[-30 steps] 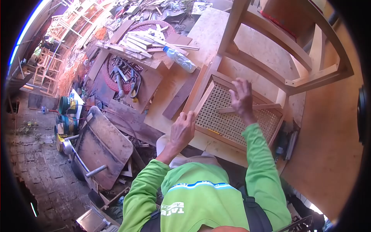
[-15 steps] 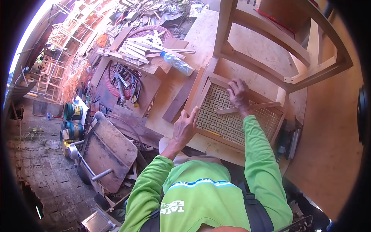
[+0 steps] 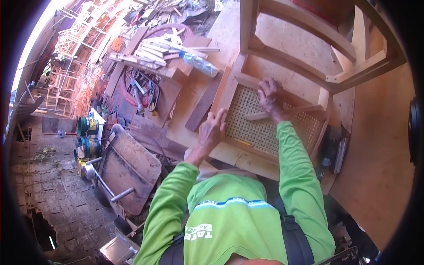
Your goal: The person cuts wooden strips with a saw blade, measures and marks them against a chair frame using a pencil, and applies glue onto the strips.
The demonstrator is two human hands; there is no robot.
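Note:
A woven cane seat panel (image 3: 247, 104) with a wooden border lies inside the seat frame of a wooden chair (image 3: 291, 68), whose curved back rises at the upper right. My left hand (image 3: 209, 136) grips the panel's wooden frame at its near left corner, fingers bent. Curled fingers of my right hand (image 3: 271, 99) hold the rail on the far side, with the palm over the cane. A narrow wooden strip (image 3: 287, 111) lies slanted across the cane beneath my right wrist. Close to the front rail is a thin yellow stick, perhaps a pencil (image 3: 242, 141).
A plastic bottle (image 3: 198, 63) lies on the worktable left of the chair. Beyond are wood offcuts (image 3: 154, 51) and a hacksaw (image 3: 153, 97). A wheelbarrow (image 3: 130, 168) stands at lower left beside green cans (image 3: 87, 126). A large wooden panel (image 3: 375, 145) is at right.
The view has shifted slightly, so the chair and table appear a little higher. Both hands stay at nearly the same spots on the seat frame.

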